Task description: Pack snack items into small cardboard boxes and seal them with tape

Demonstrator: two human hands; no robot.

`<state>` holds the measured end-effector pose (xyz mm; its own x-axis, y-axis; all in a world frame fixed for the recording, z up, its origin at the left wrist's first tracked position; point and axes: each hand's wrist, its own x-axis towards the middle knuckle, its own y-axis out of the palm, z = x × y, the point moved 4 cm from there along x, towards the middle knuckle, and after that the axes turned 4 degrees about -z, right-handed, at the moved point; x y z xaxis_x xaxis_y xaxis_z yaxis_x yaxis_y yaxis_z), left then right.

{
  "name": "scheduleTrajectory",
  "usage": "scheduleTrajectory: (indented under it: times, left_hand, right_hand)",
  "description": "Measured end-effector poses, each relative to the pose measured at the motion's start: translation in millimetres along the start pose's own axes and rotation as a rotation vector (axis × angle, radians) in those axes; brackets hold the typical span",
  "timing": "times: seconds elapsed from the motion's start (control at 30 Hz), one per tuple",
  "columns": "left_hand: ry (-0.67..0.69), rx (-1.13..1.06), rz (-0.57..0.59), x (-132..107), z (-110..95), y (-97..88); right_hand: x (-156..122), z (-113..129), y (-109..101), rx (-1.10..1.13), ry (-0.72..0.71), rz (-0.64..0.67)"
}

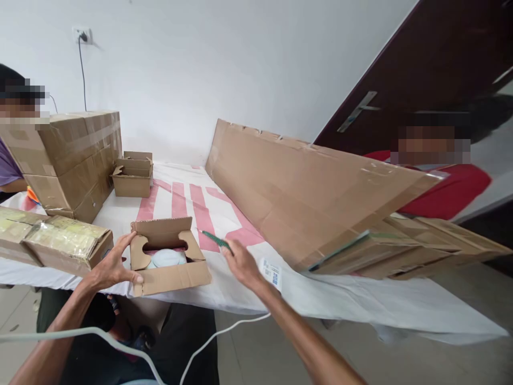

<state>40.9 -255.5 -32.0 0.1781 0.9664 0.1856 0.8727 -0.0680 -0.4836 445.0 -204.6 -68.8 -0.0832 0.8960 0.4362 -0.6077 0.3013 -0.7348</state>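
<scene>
We are at a desk [244, 275] with a white cloth with pink shapes [200, 211] on it. Behind it we see a pale wall [240, 64], with a black plug in the socket [82, 35]. A dark door [409, 69] is on the right, and it looks tilted.

Our left hand [114, 266] grasps the near box [172, 280] by its left end, thumb on the front flap, other fingers by the back corner. The box is open, with one pale round thing [170, 258] inside. Our right fingers pinch one green tool [215, 238]; our right hand [243, 263] is just right of the box, and the tool's thin tip points left, over the cloth.

We count two taped boxes [66, 238] beside our left hand and two small open boxes [132, 186] farther back. We can't count the big stack [80, 160]. One big cardboard sheet [304, 190] leans on our right. Two people are near: one in purple [8, 167], one in red [452, 192].
</scene>
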Motion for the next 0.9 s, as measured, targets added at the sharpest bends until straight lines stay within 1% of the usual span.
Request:
scheduleTrajectory:
  times: [0.07,0.1,0.17,0.2,0.27,0.33,0.4,0.43,0.47,0.5,0.57,0.6,0.67,0.73,0.8,0.87,0.9]
  left_hand:
    - [0.051,0.063,0.014,1.0,-2.8,0.0]
    - [0.068,0.085,0.021,1.7,-3.5,0.3]
    - [0.075,0.118,0.030,3.4,-3.0,0.7]
    - [0.067,0.129,0.034,4.4,-2.3,0.7]
    - [0.047,0.142,0.038,6.0,-1.2,-0.6]
    - [0.050,0.144,0.042,6.3,-2.0,-4.0]
    - [0.066,0.150,0.048,4.5,-4.4,-9.5]
    - [0.071,0.160,0.050,2.8,-5.8,-12.9]
    - [0.071,0.176,0.050,0.7,-7.0,-16.3]
    - [0.067,0.197,0.047,-1.7,-8.1,-19.6]
    - [0.062,0.244,0.028,-6.8,-10.1,-24.7]
    - [0.062,0.263,0.018,-9.2,-10.7,-26.0]
    - [0.056,0.277,0.013,-12.7,-10.7,-26.0]
    - [0.036,0.262,0.021,-14.5,-8.7,-23.9]
    - [0.029,0.247,0.023,-14.9,-6.4,-21.9]
    - [0.047,0.244,0.017,-15.0,-4.8,-21.1]
    - [0.059,0.244,0.015,-15.3,-4.2,-21.0]
  right_hand:
    - [-28.2,-13.0,39.6,-0.058,0.012,-0.011]
    - [-39.5,-17.4,55.0,-0.090,0.027,-0.024]
    - [-53.0,-21.9,75.9,-0.138,0.064,-0.006]
    - [-54.5,-21.6,80.3,-0.152,0.079,0.011]
    - [-48.1,-14.6,76.9,-0.139,0.086,0.022]
    - [-33.4,3.5,59.5,-0.069,0.047,-0.037]
    - [-17.2,33.7,35.4,0.043,-0.046,-0.127]
    - [-10.0,52.7,24.5,0.101,-0.112,-0.141]
    - [-3.6,73.6,16.2,0.156,-0.188,-0.111]
    - [1.8,95.0,10.6,0.203,-0.263,-0.050]
    - [10.3,134.8,9.0,0.222,-0.391,0.160]
    - [14.1,150.5,12.1,0.178,-0.425,0.272]
    - [22.1,171.9,23.3,0.028,-0.453,0.468]
    - [30.2,182.1,37.8,-0.122,-0.455,0.626]
    - [36.5,186.4,52.1,-0.231,-0.467,0.747]
    - [39.8,188.6,64.0,-0.318,-0.504,0.822]
    - [40.4,189.8,68.6,-0.352,-0.530,0.839]
